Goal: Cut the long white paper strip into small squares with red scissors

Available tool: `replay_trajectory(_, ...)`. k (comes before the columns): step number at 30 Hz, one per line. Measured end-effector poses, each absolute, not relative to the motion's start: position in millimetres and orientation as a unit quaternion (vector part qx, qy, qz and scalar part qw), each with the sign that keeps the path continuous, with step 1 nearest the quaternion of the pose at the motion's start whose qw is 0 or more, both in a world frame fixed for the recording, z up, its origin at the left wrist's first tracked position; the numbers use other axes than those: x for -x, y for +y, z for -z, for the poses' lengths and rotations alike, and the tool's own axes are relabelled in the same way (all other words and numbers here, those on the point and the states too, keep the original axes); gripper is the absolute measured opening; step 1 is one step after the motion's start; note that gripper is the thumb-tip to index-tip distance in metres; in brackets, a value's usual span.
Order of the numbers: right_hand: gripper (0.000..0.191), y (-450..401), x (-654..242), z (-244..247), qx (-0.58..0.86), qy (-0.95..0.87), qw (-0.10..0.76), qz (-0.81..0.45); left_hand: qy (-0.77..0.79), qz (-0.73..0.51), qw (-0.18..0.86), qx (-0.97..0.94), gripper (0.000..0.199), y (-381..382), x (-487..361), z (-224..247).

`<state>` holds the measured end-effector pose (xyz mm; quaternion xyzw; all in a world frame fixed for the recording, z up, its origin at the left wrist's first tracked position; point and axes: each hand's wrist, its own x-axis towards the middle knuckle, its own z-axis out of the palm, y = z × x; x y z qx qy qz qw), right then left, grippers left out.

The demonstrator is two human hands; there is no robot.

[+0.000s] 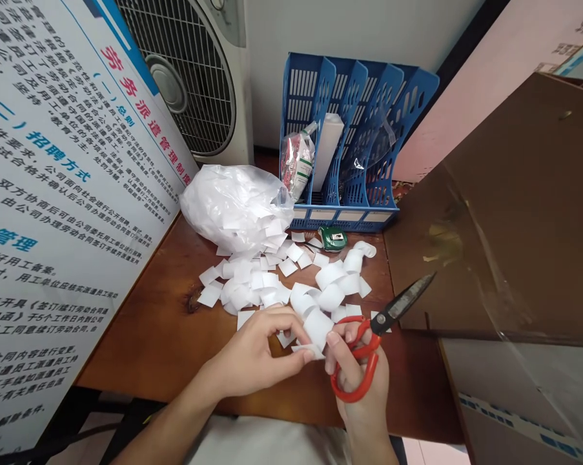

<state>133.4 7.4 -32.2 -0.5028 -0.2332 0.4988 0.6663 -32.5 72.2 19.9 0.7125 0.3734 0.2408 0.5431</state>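
My left hand [266,349] pinches the near end of a curled white strip [319,325] between thumb and fingers. Red-handled scissors [363,374] sit in my right hand [361,387], their dark blades closed and pointing up to the right. The right thumb and fingertips also touch the strip's edge. From my hands the strip coils away over the wood toward the green tape measure. Many small white cut squares [210,294] lie scattered beyond my hands. A white translucent plastic bag [233,197] rests behind them, with more squares at its mouth.
A blue file rack [344,216] stands at the back of the wooden table [141,342], holding a packet [297,161] and a white box [327,152]. In front lies a green tape measure [332,238]. A printed board [78,194] borders the left, a cardboard box [514,226] the right; a fan [194,77] stands behind.
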Motion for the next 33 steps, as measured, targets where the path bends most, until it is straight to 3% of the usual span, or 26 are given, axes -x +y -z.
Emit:
replay_trajectory(5, 0.039, 8.3, -124.1, 40.6, 0.507, -0.221, 0.703, -0.447, 0.333, -0.296, 0.707, -0.549, 0.016, 72.5, 27.7, 0.1)
replay_trajectory(8, 0.04, 10.1, -121.1, 41.7, 0.51, -0.224, 0.714, -0.425, 0.354, -0.292, 0.755, -0.469, 0.024, 69.7, 21.7, 13.4)
replay_trajectory(13, 0.027, 7.7, -120.0, 42.7, 0.523, -0.226, 0.705, -0.423, 0.407, -0.293, 0.693, -0.518, 0.028, 68.8, 16.5, 11.1)
replay_trajectory(16, 0.03, 6.9, -119.0, 45.1, 0.524, -0.234, 0.696, -0.431, 0.43, -0.31, 0.658, -0.535, 0.027, 68.5, 16.1, 4.8)
replay_trajectory(20, 0.034, 10.3, -119.0, 44.4, 0.522, -0.232, 0.7, -0.43, 0.457, -0.337, 0.669, -0.479, 0.053, 66.4, 13.9, 6.7)
replay_trajectory(26, 0.035, 12.0, -123.6, 36.5, 0.515, -0.222, 0.711, -0.425, 0.461, -0.314, 0.69, -0.461, 0.033, 64.3, 6.8, 11.8)
replay_trajectory(33, 0.038, 9.6, -127.3, 33.6, 0.523, -0.217, 0.702, -0.432, 0.425, -0.306, 0.705, -0.479, 0.029, 67.2, 7.9, 2.9)
